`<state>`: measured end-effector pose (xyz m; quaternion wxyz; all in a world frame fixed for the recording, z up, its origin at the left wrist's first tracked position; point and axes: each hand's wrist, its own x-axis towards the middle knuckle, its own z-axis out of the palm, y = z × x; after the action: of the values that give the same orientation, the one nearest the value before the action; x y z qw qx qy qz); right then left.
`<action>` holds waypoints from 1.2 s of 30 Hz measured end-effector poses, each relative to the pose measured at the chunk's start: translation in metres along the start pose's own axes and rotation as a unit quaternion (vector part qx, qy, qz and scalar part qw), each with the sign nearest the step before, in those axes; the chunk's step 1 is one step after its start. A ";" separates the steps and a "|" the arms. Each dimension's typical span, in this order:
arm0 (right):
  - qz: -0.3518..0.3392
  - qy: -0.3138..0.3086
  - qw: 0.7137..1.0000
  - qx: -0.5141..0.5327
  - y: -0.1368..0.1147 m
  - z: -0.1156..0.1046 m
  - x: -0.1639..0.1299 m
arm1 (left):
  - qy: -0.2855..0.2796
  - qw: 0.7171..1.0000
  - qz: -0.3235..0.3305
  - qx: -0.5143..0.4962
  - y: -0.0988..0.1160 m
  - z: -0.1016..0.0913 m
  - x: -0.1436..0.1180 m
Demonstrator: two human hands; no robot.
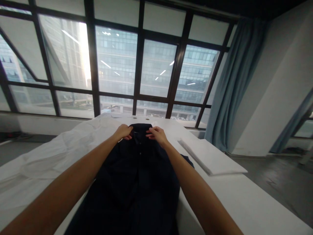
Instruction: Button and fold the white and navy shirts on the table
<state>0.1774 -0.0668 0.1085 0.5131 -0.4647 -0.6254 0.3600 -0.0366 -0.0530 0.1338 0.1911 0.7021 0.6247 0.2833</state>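
Observation:
A dark navy button-up shirt (137, 182) lies front side up on the white table (246, 195), its collar at the far end and its lower part toward me. My left hand (124, 132) grips the left side of the collar, thumb and fingers closed on the cloth. On the collar's right side is my right hand (157, 134), its thumb and fingers pinching the fabric edge. Small light buttons run down the front below the collar. Both forearms reach across the shirt and cover parts of its sides.
Crumpled white cloth (56, 153) spreads over the table's left side. A flat stack of white sheets or boards (212, 156) rests on the right. Behind the table are large framed windows (117, 62) and a blue-grey curtain (232, 88) beside a pale pillar (264, 98).

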 end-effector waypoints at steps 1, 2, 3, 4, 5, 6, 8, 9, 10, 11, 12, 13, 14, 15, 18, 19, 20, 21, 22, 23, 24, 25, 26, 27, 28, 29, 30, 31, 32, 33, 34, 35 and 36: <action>-0.012 -0.004 0.998 -0.058 0.007 -0.009 -0.001 | -0.024 0.999 0.021 -0.026 -0.010 -0.001 0.003; -0.016 -0.003 0.989 -0.145 0.016 -0.020 -0.004 | -0.033 0.998 0.049 -0.015 -0.023 -0.001 0.005; -0.010 0.005 0.968 -0.250 0.028 -0.033 -0.008 | -0.030 0.996 0.079 0.024 -0.040 -0.001 0.006; 0.009 0.011 0.935 -0.355 0.040 -0.047 -0.012 | -0.024 0.992 0.092 0.086 -0.059 -0.001 0.006; 0.041 0.003 0.898 -0.439 0.054 -0.060 -0.017 | -0.017 0.985 0.093 0.143 -0.079 0.001 0.005; 0.077 -0.019 0.867 -0.493 0.067 -0.071 -0.021 | -0.013 0.979 0.084 0.188 -0.098 0.003 0.003; 0.117 -0.063 0.833 -0.538 0.089 -0.089 -0.028 | -0.010 0.970 0.054 0.237 -0.131 0.010 -0.001; 0.124 -0.075 0.828 -0.542 0.097 -0.093 -0.030 | -0.014 0.968 0.045 0.246 -0.142 0.015 -0.002; 0.126 -0.083 0.827 -0.541 0.103 -0.096 -0.030 | -0.022 0.967 0.041 0.249 -0.149 0.019 -0.002; 0.126 -0.086 0.828 -0.540 0.105 -0.097 -0.030 | -0.034 0.967 0.042 0.249 -0.153 0.023 -0.001; 0.128 -0.084 0.827 -0.540 0.106 -0.098 -0.028 | -0.049 0.966 0.047 0.250 -0.153 0.025 0.001; 0.132 -0.076 0.826 -0.543 0.104 -0.098 -0.026 | -0.059 0.964 0.054 0.252 -0.151 0.025 0.005; 0.133 -0.060 0.824 -0.547 0.100 -0.099 -0.022 | -0.059 0.963 0.062 0.257 -0.148 0.021 0.010; 0.130 -0.034 0.823 -0.552 0.094 -0.101 -0.017 | -0.046 0.961 0.074 0.263 -0.143 0.015 0.016; 0.086 0.080 0.830 -0.545 0.074 -0.109 0.003 | 0.062 0.952 0.105 0.279 -0.126 -0.016 0.039; 0.065 0.117 0.834 -0.536 0.067 -0.110 0.011 | 0.103 0.948 0.107 0.281 -0.120 -0.028 0.046; 0.045 0.147 0.838 -0.524 0.061 -0.109 0.017 | 0.138 0.944 0.104 0.281 -0.115 -0.037 0.051; 0.032 0.168 0.841 -0.514 0.056 -0.105 0.023 | 0.167 0.941 0.096 0.279 -0.109 -0.045 0.055; 0.027 0.181 0.843 -0.506 0.052 -0.098 0.027 | 0.191 0.937 0.084 0.279 -0.104 -0.048 0.056; 0.031 0.187 0.844 -0.501 0.049 -0.089 0.030 | 0.212 0.933 0.070 0.281 -0.099 -0.049 0.056; 0.038 0.180 0.846 -0.500 0.047 -0.076 0.030 | 0.227 0.929 0.059 0.285 -0.093 -0.046 0.054; 0.044 0.164 0.848 -0.502 0.046 -0.062 0.028 | 0.234 0.926 0.053 0.292 -0.088 -0.040 0.050; 0.041 0.137 0.850 -0.506 0.045 -0.047 0.024 | 0.234 0.923 0.053 0.301 -0.082 -0.031 0.044; 0.027 0.095 0.855 -0.509 0.044 -0.031 0.018 | 0.220 0.923 0.063 0.309 -0.077 -0.020 0.037; 0.001 0.044 0.861 -0.507 0.044 -0.016 0.010 | 0.187 0.927 0.083 0.315 -0.072 -0.007 0.028; -0.030 -0.010 0.864 -0.502 0.045 -0.002 0.001 | 0.141 0.933 0.109 0.313 -0.068 0.007 0.018; -0.055 -0.063 0.863 -0.497 0.045 0.010 -0.009 | 0.087 0.939 0.138 0.303 -0.064 0.021 0.007; -0.069 -0.111 0.858 -0.497 0.046 0.020 -0.018 | 0.031 0.943 0.165 0.287 -0.062 0.033 -0.004; -0.075 -0.151 0.848 -0.503 0.047 0.027 -0.027 | -0.023 0.943 0.190 0.271 -0.061 0.044 -0.015; -0.074 -0.180 0.835 -0.515 0.047 0.031 -0.035 | -0.077 0.941 0.208 0.256 -0.062 0.053 -0.025; -0.068 -0.201 0.821 -0.530 0.047 0.032 -0.041 | -0.121 0.938 0.217 0.243 -0.064 0.059 -0.033; -0.061 -0.216 0.809 -0.544 0.046 0.032 -0.046 | -0.163 0.933 0.223 0.229 -0.067 0.061 -0.040; -0.053 -0.228 0.800 -0.553 0.044 0.031 -0.049 | -0.200 0.929 0.228 0.213 -0.071 0.062 -0.044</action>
<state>0.1590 -0.0993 0.0456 0.0300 -0.5401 -0.8408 0.0213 -0.0549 -0.0809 0.0351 0.0879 0.8917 0.4427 0.0332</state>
